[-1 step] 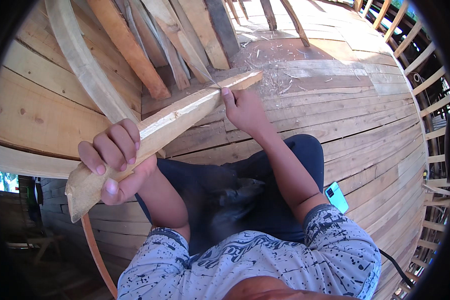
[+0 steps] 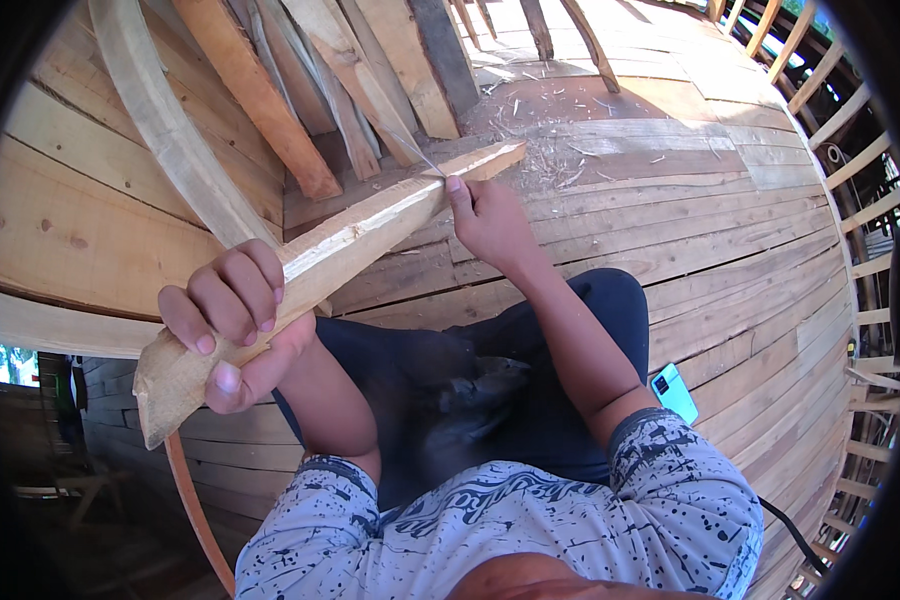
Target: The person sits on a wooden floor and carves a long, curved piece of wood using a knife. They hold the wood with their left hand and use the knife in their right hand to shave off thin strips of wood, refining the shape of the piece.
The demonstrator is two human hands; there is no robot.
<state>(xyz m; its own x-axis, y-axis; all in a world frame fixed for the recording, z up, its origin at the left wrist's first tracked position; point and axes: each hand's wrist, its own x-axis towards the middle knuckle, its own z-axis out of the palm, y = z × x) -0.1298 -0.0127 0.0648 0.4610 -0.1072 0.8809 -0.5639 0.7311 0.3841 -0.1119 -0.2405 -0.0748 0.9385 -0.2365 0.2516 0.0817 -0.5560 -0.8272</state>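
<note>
A long piece of pale wood (image 2: 355, 228) slants across in front of me, its blunt thick end low at the left and its narrow end up at the right. My left hand (image 2: 232, 310) is closed around it near the thick end, fingers over the top and thumb below. Close to the narrow end, my right hand (image 2: 490, 222) is closed, thumb at the wood's edge. A thin metal blade (image 2: 417, 151) sticks out from it, lying across the wood; its handle is hidden in the fist. The wood's upper edge shows a bright, freshly cut strip.
Curved planks and upright ribs (image 2: 255, 100) rise close at the left. Wood shavings (image 2: 570, 172) litter the plank floor (image 2: 690, 240) beyond my right hand. A light blue phone (image 2: 674, 394) lies beside my right elbow. Slatted framing (image 2: 873, 262) runs along the far right.
The wood's thick end and my left hand have shifted very slightly right and down. My right hand has moved a hair to the right.
</note>
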